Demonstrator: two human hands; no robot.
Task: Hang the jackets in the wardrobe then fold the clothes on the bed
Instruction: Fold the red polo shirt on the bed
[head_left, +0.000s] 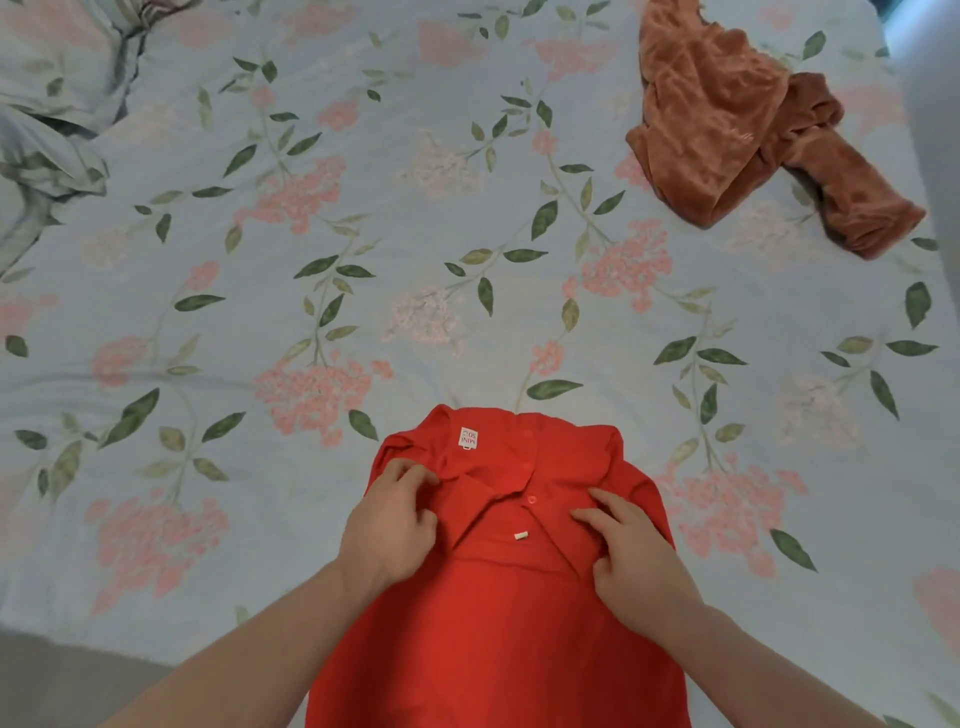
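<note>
Open bedspread (415, 234) ahead; brown garment (737, 130) far-right.

One view only, from a wide-angle camera on the person's head. It looks forward and steeply down onto the bed (426, 218), almost straight at its flowered sheet, with the edges of the picture bent by the lens. The near edge of the bed runs across the bottom left corner. Both forearms enter from the bottom, and the left hand (389, 525) and right hand (631, 551) lie close below the lens, low in the middle. The far part of the bed fills the top.
</note>
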